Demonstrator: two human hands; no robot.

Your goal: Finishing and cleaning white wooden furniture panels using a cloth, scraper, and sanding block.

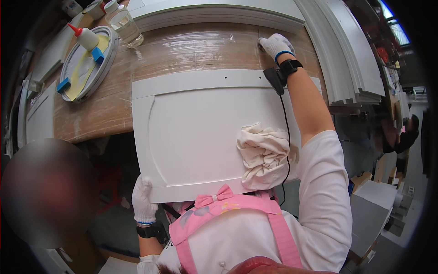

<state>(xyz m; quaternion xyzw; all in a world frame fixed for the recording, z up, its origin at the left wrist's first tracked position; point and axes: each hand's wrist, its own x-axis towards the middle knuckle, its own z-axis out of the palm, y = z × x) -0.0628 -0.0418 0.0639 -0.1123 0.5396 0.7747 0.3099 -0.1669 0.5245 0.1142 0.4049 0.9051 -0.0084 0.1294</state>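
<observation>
A white framed panel (196, 132), like a cabinet door, lies in front of me, its far part on the table and its near edge against my apron. Two small dark holes show in its far rail. My left hand (144, 201), in a white knitted glove, grips the panel's near left corner. Beyond the far right of the panel, my gloved right hand (277, 44) rests low over the tabletop with its fingers curled. Something small and dark shows at its fingertips, too little to name. A crumpled cream cloth (264, 153) lies on the panel's right side.
The film-covered table (182, 52) carries a round white lid (112, 59) with blue blocks, a yellow strip and a red-tipped glue bottle (86, 39). Beside it stands a clear bottle (125, 27). White panels (219, 16) are stacked behind, long boards (340, 55) at right. A person sits left.
</observation>
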